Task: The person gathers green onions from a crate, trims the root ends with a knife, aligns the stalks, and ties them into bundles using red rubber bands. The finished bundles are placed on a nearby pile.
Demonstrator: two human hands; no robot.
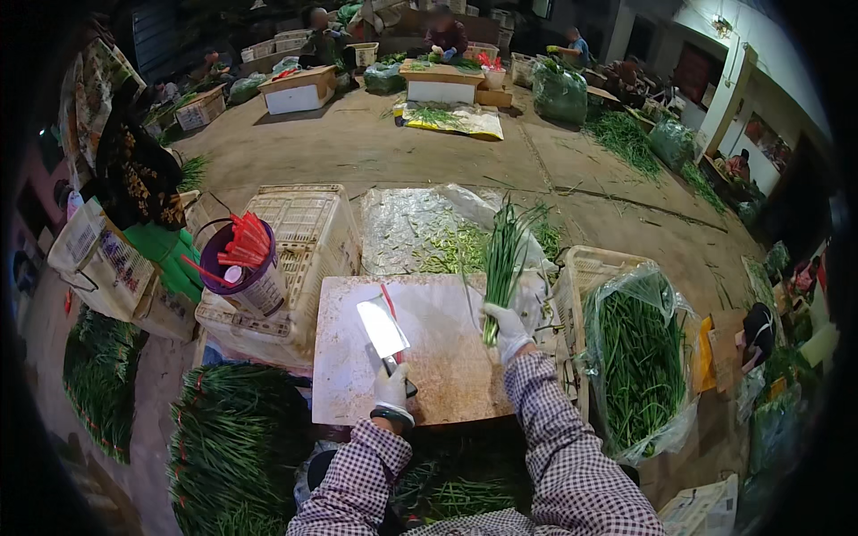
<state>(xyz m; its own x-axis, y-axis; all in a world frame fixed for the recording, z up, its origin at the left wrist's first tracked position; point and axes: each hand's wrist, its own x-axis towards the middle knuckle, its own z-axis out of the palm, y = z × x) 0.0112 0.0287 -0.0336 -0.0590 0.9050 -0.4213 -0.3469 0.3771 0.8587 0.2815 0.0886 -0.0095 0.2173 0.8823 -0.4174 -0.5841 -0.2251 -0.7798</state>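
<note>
My left hand, in a white glove, grips the handle of a cleaver whose broad blade lies over the left part of a stained cutting board. A red strip shows beside the blade. At the board's right side, my right hand, also gloved, holds a bunch of long green stalks near its pale lower ends, the leafy tips pointing away from me. Pale cut pieces lie on a plastic sheet beyond the board.
A purple bucket of red strips stands on an upturned plastic crate at left. Tied green bundles are stacked at lower left. To the right, a crate holds a plastic bag of green stalks. Several people work at farther tables.
</note>
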